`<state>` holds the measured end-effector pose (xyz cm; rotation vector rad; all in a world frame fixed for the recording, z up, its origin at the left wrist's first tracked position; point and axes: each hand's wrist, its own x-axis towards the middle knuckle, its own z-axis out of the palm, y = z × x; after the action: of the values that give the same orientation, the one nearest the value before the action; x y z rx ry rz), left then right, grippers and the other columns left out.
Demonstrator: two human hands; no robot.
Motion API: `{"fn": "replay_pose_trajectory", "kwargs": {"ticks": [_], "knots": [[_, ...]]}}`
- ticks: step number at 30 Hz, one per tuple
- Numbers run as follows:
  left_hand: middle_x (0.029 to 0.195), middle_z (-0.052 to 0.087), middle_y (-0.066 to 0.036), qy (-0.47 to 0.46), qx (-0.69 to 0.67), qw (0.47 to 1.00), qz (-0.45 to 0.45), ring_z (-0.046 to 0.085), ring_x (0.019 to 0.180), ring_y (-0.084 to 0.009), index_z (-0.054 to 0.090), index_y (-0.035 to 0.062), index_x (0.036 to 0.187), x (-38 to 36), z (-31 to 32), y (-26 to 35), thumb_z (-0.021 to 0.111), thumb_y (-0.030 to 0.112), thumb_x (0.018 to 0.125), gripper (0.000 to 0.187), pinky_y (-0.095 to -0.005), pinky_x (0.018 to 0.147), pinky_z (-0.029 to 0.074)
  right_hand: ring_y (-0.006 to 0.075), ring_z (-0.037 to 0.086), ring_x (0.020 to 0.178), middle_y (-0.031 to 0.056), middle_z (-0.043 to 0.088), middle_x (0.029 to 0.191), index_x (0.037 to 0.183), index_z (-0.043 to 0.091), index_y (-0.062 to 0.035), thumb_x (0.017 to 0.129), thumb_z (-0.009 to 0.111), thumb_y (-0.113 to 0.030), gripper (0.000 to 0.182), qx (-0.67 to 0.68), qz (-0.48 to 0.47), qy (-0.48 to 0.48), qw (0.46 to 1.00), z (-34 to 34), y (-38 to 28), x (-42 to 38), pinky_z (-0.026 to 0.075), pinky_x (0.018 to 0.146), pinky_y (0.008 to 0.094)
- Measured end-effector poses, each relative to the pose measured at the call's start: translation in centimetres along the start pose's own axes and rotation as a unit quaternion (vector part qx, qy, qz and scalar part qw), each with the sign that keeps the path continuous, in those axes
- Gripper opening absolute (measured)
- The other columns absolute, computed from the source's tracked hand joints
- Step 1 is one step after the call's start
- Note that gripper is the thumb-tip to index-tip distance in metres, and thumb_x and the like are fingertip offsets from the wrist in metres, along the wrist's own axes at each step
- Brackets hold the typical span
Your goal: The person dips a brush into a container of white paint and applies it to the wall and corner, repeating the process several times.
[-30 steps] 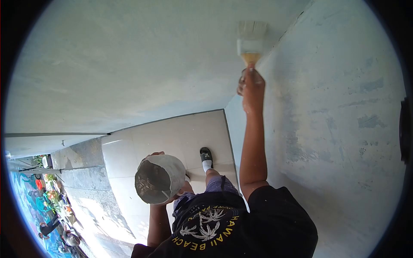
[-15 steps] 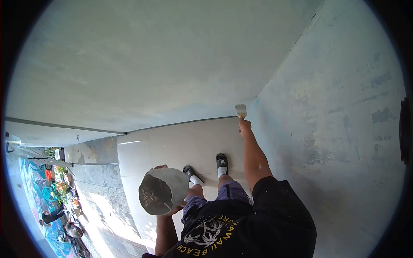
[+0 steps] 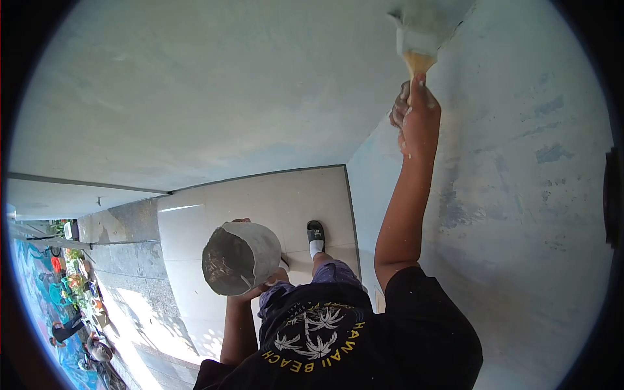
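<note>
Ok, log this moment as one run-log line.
right hand: raised, gripping wide wooden-handled paintbrush at wall corner | left hand: holding grey paint-smeared bucket at waist | wall: patchy pale blue

Brush and bucket
Wide brush point(image 3: 419, 36), bristles up against the wall corner; grey, paint-smeared bucket point(image 3: 240, 258) tilted, mouth showing.

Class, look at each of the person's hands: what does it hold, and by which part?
The right hand holds a wide paintbrush by its wooden handle. The left hand holds a grey bucket from underneath, by its base.
</note>
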<state>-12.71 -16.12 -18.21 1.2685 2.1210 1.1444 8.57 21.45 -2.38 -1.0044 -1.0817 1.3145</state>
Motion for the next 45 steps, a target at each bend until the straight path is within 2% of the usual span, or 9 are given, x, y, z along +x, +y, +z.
{"fn": "replay_pose_trajectory", "kwargs": {"ticks": [3, 11, 17, 19, 21, 30, 37, 41, 45], "knots": [[0.123, 0.055, -0.012, 0.005, -0.019, 1.000, 0.004, 0.052, 0.111, -0.0302, 0.051, 0.0051, 0.125, -0.5, 0.2, 0.1, 0.063, 0.073, 0.071, 0.087, -0.0447, 0.094, 0.042, 0.0059, 0.027, 0.045, -0.0041, 0.032, 0.054, 0.069, 0.042, -0.0111, 0.099, 0.042, -0.047, 0.047, 0.030, -0.052, -0.006, 0.998, 1.8, 2.0, 1.3, 0.022, 0.042, 0.0229], [0.120, 0.057, -0.012, 0.029, -0.041, 0.998, -0.024, 0.054, 0.110, -0.0305, 0.053, 0.0050, 0.123, -1.3, -0.6, -0.3, 0.062, 0.073, 0.072, 0.085, -0.0448, 0.093, 0.043, 0.0054, 0.033, 0.046, -0.0048, 0.033, 0.056, 0.067, 0.038, -0.0110, 0.099, 0.041, -0.046, 0.047, -0.079, -0.002, 0.022, 0.997, -0.2, 28.1, 2.0, 0.029, 0.041, 0.0235], [0.118, 0.058, -0.012, 0.060, -0.045, 0.997, -0.008, 0.055, 0.108, -0.0306, 0.055, 0.0050, 0.121, -0.6, -0.3, 0.2, 0.061, 0.073, 0.073, 0.084, -0.0449, 0.092, 0.043, 0.0216, 0.050, 0.051, 0.0080, 0.052, 0.059, 0.078, 0.057, 0.0019, 0.100, 0.039, -0.041, 0.052, -0.329, 0.011, 0.038, 0.943, -4.7, 43.5, -0.4, 0.042, 0.052, 0.0355], [0.112, 0.060, -0.012, 0.047, -0.005, 0.999, -0.006, 0.056, 0.104, -0.0311, 0.057, 0.0048, 0.117, -1.7, -0.7, -0.5, 0.060, 0.072, 0.074, 0.080, -0.0452, 0.090, 0.044, 0.0158, 0.035, 0.039, 0.0025, 0.043, 0.055, 0.065, 0.045, -0.0085, 0.098, 0.040, -0.047, 0.051, -0.241, 0.426, 0.024, 0.872, -6.9, 45.3, -1.2, 0.028, 0.039, 0.0333], [0.111, 0.061, -0.011, 0.044, 0.028, 0.998, -0.030, 0.056, 0.103, -0.0313, 0.057, 0.0049, 0.117, -2.9, -1.0, -1.7, 0.060, 0.072, 0.074, 0.079, -0.0453, 0.090, 0.044, 0.0151, 0.032, 0.038, 0.0021, 0.041, 0.054, 0.066, 0.045, -0.0092, 0.098, 0.040, -0.046, 0.049, -0.229, 0.466, 0.026, 0.854, -7.8, 46.2, -0.1, 0.026, 0.038, 0.0326], [0.119, 0.056, -0.012, -0.030, 0.046, 0.998, -0.010, 0.053, 0.110, -0.0296, 0.049, 0.0051, 0.125, -2.6, -0.6, -3.5, 0.064, 0.069, 0.073, 0.083, -0.0438, 0.093, 0.043, 0.0093, 0.030, 0.039, -0.0014, 0.039, 0.053, 0.068, 0.045, -0.0082, 0.100, 0.042, -0.034, 0.041, -0.083, 0.329, -0.033, 0.940, -1.3, 16.7, 0.1, 0.025, 0.038, 0.0278], [0.125, 0.052, -0.013, 0.021, -0.051, 0.995, 0.085, 0.050, 0.115, -0.0286, 0.041, 0.0037, 0.131, 1.4, -2.2, 1.8, 0.067, 0.065, 0.073, 0.087, -0.0427, 0.095, 0.042, 0.0054, 0.028, 0.042, -0.0042, 0.035, 0.054, 0.071, 0.043, -0.0099, 0.100, 0.042, -0.038, 0.041, 0.000, 0.014, -0.083, 0.996, 3.7, -4.7, -2.6, 0.024, 0.040, 0.0234], [0.127, 0.050, -0.013, 0.047, -0.105, 0.988, 0.099, 0.049, 0.116, -0.0282, 0.039, 0.0032, 0.132, 0.9, -4.1, 3.6, 0.068, 0.063, 0.074, 0.089, -0.0424, 0.095, 0.042, 0.0058, 0.027, 0.043, -0.0043, 0.034, 0.054, 0.072, 0.041, -0.0117, 0.100, 0.041, -0.043, 0.042, 0.071, -0.091, -0.094, 0.989, 7.1, -7.4, -1.2, 0.024, 0.041, 0.0232], [0.128, 0.049, -0.013, 0.062, -0.156, 0.979, 0.116, 0.047, 0.117, -0.0278, 0.036, 0.0026, 0.133, -1.4, -6.9, 4.1, 0.069, 0.062, 0.074, 0.090, -0.0421, 0.096, 0.042, 0.0075, 0.034, 0.042, -0.0026, 0.036, 0.053, 0.070, 0.045, -0.0081, 0.100, 0.040, -0.045, 0.047, 0.009, -0.064, -0.028, 0.998, 8.9, 7.4, 2.0, 0.029, 0.039, 0.0249]]}}
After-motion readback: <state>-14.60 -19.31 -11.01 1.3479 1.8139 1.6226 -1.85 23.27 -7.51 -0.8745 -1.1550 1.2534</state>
